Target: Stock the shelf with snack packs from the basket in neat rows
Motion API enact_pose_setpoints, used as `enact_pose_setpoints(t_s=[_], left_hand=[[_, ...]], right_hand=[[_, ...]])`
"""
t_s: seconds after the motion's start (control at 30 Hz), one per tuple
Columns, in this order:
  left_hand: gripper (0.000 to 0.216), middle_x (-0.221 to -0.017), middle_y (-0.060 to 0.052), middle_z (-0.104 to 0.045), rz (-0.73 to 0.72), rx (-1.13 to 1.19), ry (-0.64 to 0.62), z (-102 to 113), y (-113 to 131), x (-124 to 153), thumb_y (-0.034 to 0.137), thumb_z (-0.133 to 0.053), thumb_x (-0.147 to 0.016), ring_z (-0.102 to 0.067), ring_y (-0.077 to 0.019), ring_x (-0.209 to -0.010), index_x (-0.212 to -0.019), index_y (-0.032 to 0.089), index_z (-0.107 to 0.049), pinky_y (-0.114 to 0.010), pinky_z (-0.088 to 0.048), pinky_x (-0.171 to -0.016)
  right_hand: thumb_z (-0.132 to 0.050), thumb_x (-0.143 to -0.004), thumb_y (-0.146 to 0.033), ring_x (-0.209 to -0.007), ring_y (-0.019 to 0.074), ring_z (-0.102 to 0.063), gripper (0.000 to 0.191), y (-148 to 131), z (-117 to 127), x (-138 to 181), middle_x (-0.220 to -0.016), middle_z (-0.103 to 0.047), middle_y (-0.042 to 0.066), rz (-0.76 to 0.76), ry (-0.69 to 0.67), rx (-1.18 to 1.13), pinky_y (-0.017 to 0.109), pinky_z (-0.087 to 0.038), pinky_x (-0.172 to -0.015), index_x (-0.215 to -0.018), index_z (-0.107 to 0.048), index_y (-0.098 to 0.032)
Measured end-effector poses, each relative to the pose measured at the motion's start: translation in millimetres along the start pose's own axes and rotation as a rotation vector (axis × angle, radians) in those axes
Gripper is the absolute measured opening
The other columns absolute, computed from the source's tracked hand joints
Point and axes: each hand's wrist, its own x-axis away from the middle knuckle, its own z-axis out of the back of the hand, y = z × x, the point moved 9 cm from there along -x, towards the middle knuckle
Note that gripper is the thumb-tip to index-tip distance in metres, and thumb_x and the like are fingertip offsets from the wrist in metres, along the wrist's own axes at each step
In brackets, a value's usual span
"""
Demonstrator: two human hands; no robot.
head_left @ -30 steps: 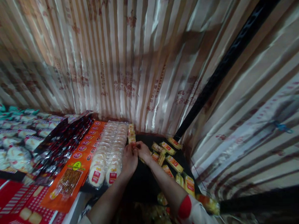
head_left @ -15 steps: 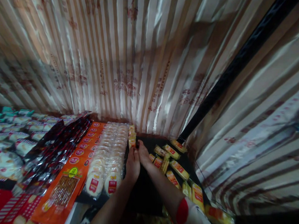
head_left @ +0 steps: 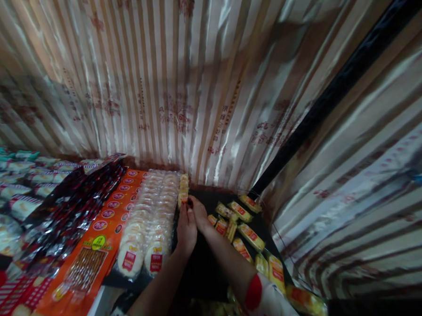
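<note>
My left hand point(head_left: 186, 229) and my right hand point(head_left: 199, 213) are close together at the near end of a short row of yellow snack packets point(head_left: 183, 180). The fingers of both are closed around a small snack packet with an orange label point(head_left: 185, 197); most of it is hidden by them. To the left of my hands lie two overlapping rows of round white crackers in clear wrappers point(head_left: 154, 205). Loose yellow snack packets point(head_left: 251, 236) are scattered on the black surface point(head_left: 202, 267) to my right, some of them beside my right forearm.
Orange snack-stick bags point(head_left: 91, 263), dark shiny packets point(head_left: 75, 207) and white packets point(head_left: 24, 205) lie in rows farther left. A red package point(head_left: 17, 305) is at the lower left. Striped sheeting point(head_left: 179, 84) hangs behind, and a black pole point(head_left: 321, 105) slants across the right.
The view has shifted slightly. My hands remain at the near end of the yellow row, with the orange-labelled packet showing more clearly at the fingertips.
</note>
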Motion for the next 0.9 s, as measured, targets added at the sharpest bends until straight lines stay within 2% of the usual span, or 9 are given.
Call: enact_pose_setpoints(t_s=[0.17, 0.3, 0.43, 0.57, 0.7, 0.9], left_hand=[[0.05, -0.141, -0.014, -0.039, 0.0, -0.051, 0.01, 3.7, 2.4, 2.2, 0.028, -0.026, -0.091, -0.033, -0.0165, -0.131, -0.133, 0.005, -0.037, -0.029, -0.023, -0.11], [0.047, -0.138, -0.015, -0.043, -0.015, -0.219, -0.012, 1.9, 6.3, 11.4, 0.024, -0.029, -0.09, -0.037, -0.0174, -0.129, -0.13, 0.003, -0.041, -0.029, -0.026, -0.109], [0.043, -0.129, -0.013, -0.052, -0.123, -0.479, -0.108, -13.2, 12.7, 30.5, 0.018, -0.044, -0.083, -0.046, -0.0224, -0.121, -0.123, 0.007, -0.051, -0.031, -0.032, -0.104], [0.036, -0.114, -0.01, -0.061, -0.251, -0.608, -0.16, -27.6, 20.0, 47.9, 0.016, -0.05, -0.078, -0.05, -0.0244, -0.11, -0.114, 0.013, -0.057, -0.034, -0.039, -0.096], [0.031, -0.103, -0.011, -0.062, -0.223, -0.622, -0.081, -24.4, 17.6, 54.4, 0.012, -0.051, -0.076, -0.052, -0.0249, -0.103, -0.107, 0.012, -0.058, -0.035, -0.04, -0.093], [0.033, -0.102, -0.011, -0.059, -0.138, -0.378, 0.107, 5.5, 4.3, 68.5, 0.014, -0.048, -0.076, -0.057, -0.0215, -0.097, -0.109, 0.012, -0.053, -0.032, -0.045, -0.086]], right_hand=[[-0.054, -0.078, -0.02, -0.098, 0.0195, -0.061, 0.039, 6.6, 14.9, 5.5, -0.112, -0.063, 0.01, -0.066, 0.062, 0.134, 0.03, -0.045, -0.087, -0.117, -0.056, -0.017], [-0.051, -0.08, -0.018, -0.105, 0.0194, -0.058, 0.031, 5.9, 39.0, 17.6, -0.11, -0.065, 0.009, 0.001, 0.108, 0.245, 0.03, -0.041, -0.092, -0.109, -0.062, -0.016], [-0.049, -0.081, -0.018, -0.1, 0.0198, -0.06, 0.029, 13.0, 65.0, 32.9, -0.106, -0.067, 0.009, -0.001, 0.112, 0.337, 0.03, -0.042, -0.09, -0.106, -0.064, -0.016], [-0.048, -0.081, -0.016, -0.095, 0.0192, -0.062, 0.028, 18.3, 82.1, 47.9, -0.102, -0.068, 0.008, -0.018, 0.136, 0.333, 0.029, -0.044, -0.086, -0.103, -0.065, -0.017], [-0.048, -0.08, -0.015, -0.094, 0.0177, -0.062, 0.028, 17.4, 86.7, 60.7, -0.1, -0.069, 0.007, 0.006, 0.154, 0.259, 0.028, -0.044, -0.086, -0.101, -0.066, -0.018], [-0.049, -0.081, -0.02, -0.094, 0.0184, -0.062, 0.03, 7.8, 89.8, 74.2, -0.102, -0.068, 0.008, -0.004, 0.19, 0.223, 0.029, -0.044, -0.083, -0.108, -0.063, -0.018]])
